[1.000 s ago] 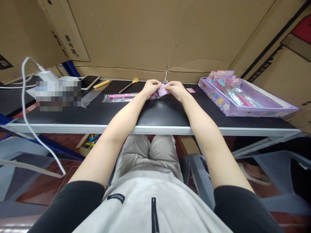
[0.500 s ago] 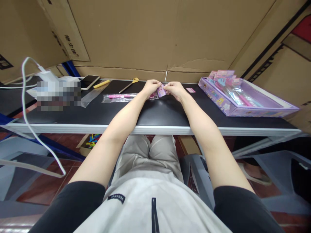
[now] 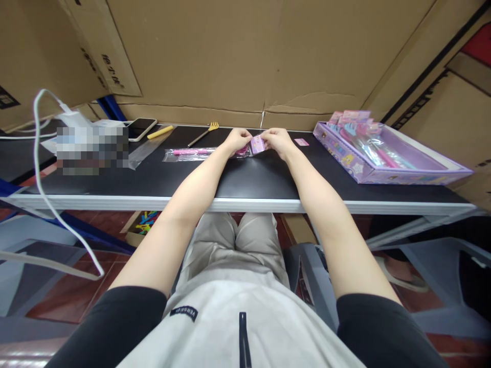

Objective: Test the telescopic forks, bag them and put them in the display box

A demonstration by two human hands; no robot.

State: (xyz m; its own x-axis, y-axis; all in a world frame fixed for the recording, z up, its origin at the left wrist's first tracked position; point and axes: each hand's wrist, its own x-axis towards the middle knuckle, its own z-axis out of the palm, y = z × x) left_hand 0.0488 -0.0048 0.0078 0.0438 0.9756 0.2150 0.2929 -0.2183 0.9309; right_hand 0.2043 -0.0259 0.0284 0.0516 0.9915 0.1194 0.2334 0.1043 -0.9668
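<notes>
A pink-handled stick in a clear plastic sleeve (image 3: 192, 152) lies across the black table, its right end running to my hands. At that end is a small purple-and-pink printed card (image 3: 258, 145). My left hand (image 3: 237, 141) is closed in a pinch at the card's left side, on the end of the sleeve. My right hand (image 3: 279, 142) pinches the card's right edge. Part of the pink thing in the sleeve is hidden behind my left hand. Another pink card (image 3: 301, 142) lies flat to the right of my right hand.
A purple display box (image 3: 356, 171) at the right holds several bagged pink and blue claw-headed sticks. A yellow-clawed metal rod (image 3: 203, 134), a yellow handle (image 3: 160, 133) with a clear sleeve, a phone (image 3: 141, 129) and a white cable (image 3: 38, 138) are on the left. Cardboard walls stand behind.
The card has turned flatter and its printed face shows more fully between my hands. The sleeve has shifted slightly right. My hands stay nearly in place.
</notes>
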